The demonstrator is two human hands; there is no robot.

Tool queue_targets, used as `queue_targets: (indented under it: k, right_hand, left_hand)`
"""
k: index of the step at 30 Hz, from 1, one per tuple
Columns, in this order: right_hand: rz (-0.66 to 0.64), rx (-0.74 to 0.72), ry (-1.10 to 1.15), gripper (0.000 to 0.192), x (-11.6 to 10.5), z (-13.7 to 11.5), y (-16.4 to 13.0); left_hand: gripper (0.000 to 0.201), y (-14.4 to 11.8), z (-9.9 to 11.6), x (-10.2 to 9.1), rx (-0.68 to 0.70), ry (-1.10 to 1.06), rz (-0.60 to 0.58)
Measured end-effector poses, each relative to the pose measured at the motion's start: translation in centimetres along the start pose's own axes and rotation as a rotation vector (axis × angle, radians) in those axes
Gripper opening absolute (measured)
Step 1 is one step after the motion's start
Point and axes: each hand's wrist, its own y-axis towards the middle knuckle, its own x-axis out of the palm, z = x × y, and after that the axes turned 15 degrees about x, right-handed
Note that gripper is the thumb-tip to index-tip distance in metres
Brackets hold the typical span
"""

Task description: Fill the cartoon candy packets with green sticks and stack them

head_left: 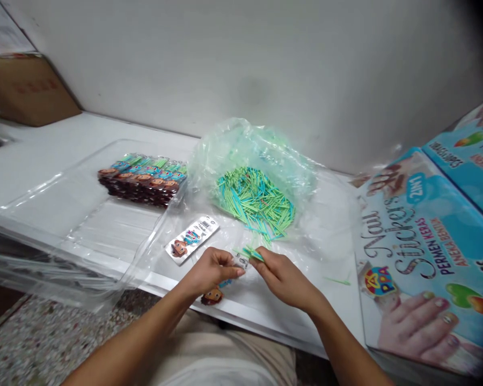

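Observation:
My left hand (216, 269) pinches the top of a small printed packet (212, 296) with a cartoon face, near the table's front edge. Close beside it, my right hand (280, 273) is closed on a few thin green and blue plastic sticks (250, 253). Their ends point at the packet's clear top; whether any are inside I cannot tell. Just beyond my hands, a heap of the same green and blue sticks (257, 201) spills from an open clear plastic bag (241, 134). A flat stack of white printed packets (192, 238) lies left of my hands.
A clear plastic tray (64, 174) on the left holds rows of filled packets (145, 179). Large blue printed boxes (422, 257) stand at the right. One loose green stick (338, 280) lies near them. A brown carton (32, 88) sits at the back left, against the wall.

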Motion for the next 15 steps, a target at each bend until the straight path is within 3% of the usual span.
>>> queue_targets:
  k: [8,11,15]
  right_hand:
    - [0.052,0.011,-0.021,0.017,-0.7,-0.3,-0.2]
    - [0.045,0.047,-0.061,0.018,-1.4,-0.5,-0.8]
    - [-0.086,0.062,-0.142,0.014,-0.9,-1.5,-1.8]
  left_hand:
    - [0.028,0.0,0.3,-0.2,0.053,-0.095,0.005]
    - [0.028,0.2,0.1,-0.2,0.099,-0.158,0.119]
    - [0.031,0.7,0.4,1.0,0.140,-0.280,0.366]
